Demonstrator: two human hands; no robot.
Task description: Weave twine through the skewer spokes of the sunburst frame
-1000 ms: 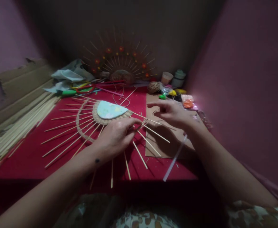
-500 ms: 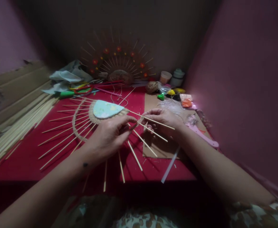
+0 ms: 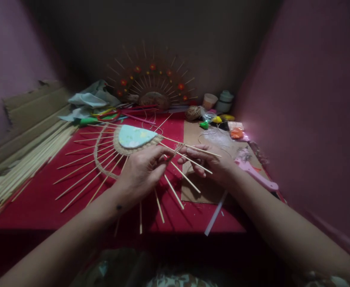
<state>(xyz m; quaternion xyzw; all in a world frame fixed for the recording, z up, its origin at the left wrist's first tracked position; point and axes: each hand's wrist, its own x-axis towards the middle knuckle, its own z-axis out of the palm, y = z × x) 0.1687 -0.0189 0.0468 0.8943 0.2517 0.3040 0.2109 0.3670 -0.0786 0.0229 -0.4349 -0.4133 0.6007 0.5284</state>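
A half-round piece of thin wooden sticks (image 3: 78,172) fans out over the table, with a pale blue patterned half-disc (image 3: 137,136) at its centre. Woven twine (image 3: 122,149) edges the half-disc, and an outer band of twine (image 3: 96,157) runs across the sticks on the left. My left hand (image 3: 143,165) pinches this twine band against the sticks on the right side. Close beside it, my right hand (image 3: 212,159) has its fingers around the twine and the end sticks. The twine between both hands is partly hidden by fingers.
Loose sticks (image 3: 34,159) and cardboard (image 3: 37,104) lie at left. A finished fan-shaped piece with red flowers (image 3: 153,67) leans at the back. A twine ball (image 3: 193,113), a cup (image 3: 210,101), a pink glue gun (image 3: 257,174) and a glue stick (image 3: 216,213) are at right.
My right hand's fingers have shifted slightly down and right at the twine, spreading a little. My left hand keeps its pinch. The whole view has shifted slightly.
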